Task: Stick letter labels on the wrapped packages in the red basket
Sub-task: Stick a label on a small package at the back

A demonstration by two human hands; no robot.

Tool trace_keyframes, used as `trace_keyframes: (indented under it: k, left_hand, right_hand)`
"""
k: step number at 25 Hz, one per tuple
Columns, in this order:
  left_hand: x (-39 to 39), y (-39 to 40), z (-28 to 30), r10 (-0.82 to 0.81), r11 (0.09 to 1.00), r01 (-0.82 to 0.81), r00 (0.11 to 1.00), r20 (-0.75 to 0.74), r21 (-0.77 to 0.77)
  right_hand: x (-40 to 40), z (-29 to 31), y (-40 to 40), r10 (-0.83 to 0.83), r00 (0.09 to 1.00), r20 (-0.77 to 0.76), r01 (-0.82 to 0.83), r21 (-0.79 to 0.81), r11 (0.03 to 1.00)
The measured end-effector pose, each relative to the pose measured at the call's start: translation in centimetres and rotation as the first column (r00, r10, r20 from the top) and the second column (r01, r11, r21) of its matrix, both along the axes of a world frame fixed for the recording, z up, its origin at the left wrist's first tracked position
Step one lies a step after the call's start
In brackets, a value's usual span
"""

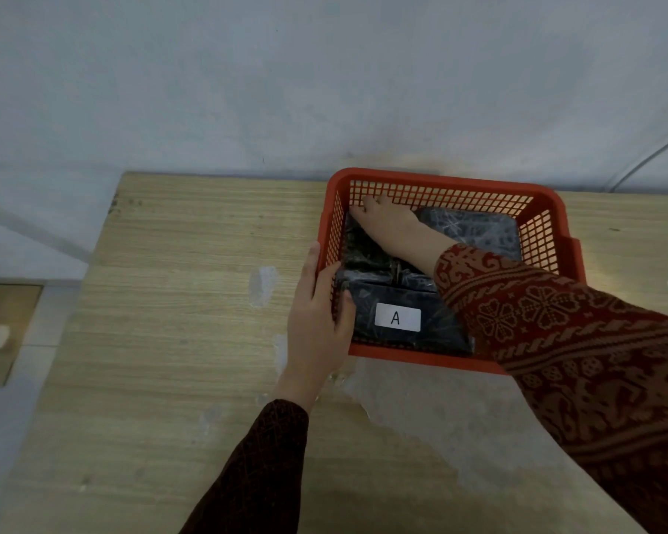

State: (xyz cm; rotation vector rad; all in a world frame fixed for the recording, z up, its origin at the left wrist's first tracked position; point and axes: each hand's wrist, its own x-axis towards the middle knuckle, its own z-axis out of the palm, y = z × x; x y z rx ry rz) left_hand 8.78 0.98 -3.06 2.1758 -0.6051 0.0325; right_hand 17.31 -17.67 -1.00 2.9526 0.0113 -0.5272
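A red mesh basket (pixel 548 204) stands on the wooden table at the back right, holding several dark wrapped packages. The front package (pixel 436 333) carries a white label with the letter A (pixel 397 317). Another package (pixel 475 229) lies at the back right, and one (pixel 363 248) at the back left. My left hand (pixel 317 314) grips the basket's left wall, thumb inside the rim. My right hand (pixel 390 221) reaches into the far left corner, fingers flat on the back left package; whether it holds a label is hidden.
The wooden table (pixel 170 302) has worn pale patches near the basket. A grey wall rises right behind the basket. A thin cable (pixel 648 156) runs down the wall at the right. The table's left edge drops to a tiled floor.
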Motion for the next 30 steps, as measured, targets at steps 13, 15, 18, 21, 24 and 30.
trace_keyframes:
  k: [13,15,18,21,24,30]
  left_hand:
    - [-0.2,0.0,0.2,-0.005,1.000,0.005,1.000,-0.014,0.015]
    - [-0.1,0.1,0.3,-0.005,1.000,0.005,0.999,-0.031,0.021]
    - [-0.2,0.2,0.5,-0.012,0.999,0.014,0.999,-0.045,0.038]
    - [-0.3,0.1,0.7,-0.001,0.999,0.004,0.998,-0.067,0.054]
    - [-0.3,0.1,0.9,0.004,0.998,0.001,0.997,-0.080,0.062]
    - [-0.4,0.0,1.0,-0.001,0.997,0.006,0.998,-0.067,0.070]
  right_hand:
    - [-2.1,1.9,-2.8,-0.275,0.949,0.152,0.143,0.570,0.809]
    - [-2.8,3.4,-3.0,-0.456,0.888,0.065,0.259,0.748,0.611]
    - [-4.8,5.1,-2.8,-0.557,0.783,-0.276,0.376,0.924,0.072]
    - [-7.0,6.2,-2.7,-0.487,0.740,-0.465,0.367,0.885,-0.287]
    - [-8.4,6.1,-2.9,-0.469,0.727,-0.502,0.353,0.858,-0.373]
    - [-7.5,4.7,-4.3,-0.603,0.750,-0.271,0.377,0.925,0.054]
